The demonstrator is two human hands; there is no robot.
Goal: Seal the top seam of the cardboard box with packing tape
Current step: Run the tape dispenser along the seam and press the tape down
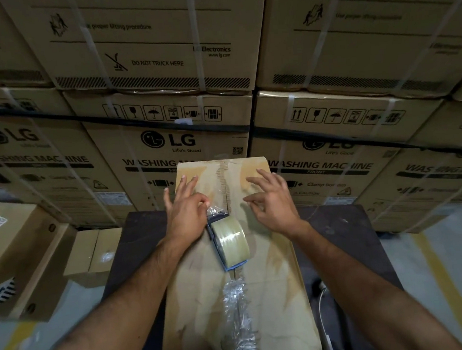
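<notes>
A long cardboard box (pixel 276 277) lies on a dark table, its top seam running away from me. Crinkled clear tape (pixel 238 321) covers the near part of the seam. A tape dispenser (pixel 229 241) with a tan roll rests on the box at mid-length. My left hand (pixel 186 207) lies on the left flap, thumb and forefinger pinching the loose tape end (pixel 213 211) by the dispenser's front. Over the right flap, beside the seam, hovers my right hand (pixel 273 201), fingers spread and holding nothing.
The dark table (pixel 345 234) carries the box. Stacked washing machine cartons (pixel 164 141) form a wall right behind it. A small carton (pixel 93 255) and a bigger one (pixel 15 260) stand on the floor at left. A white cable (pixel 323 307) hangs at the box's right.
</notes>
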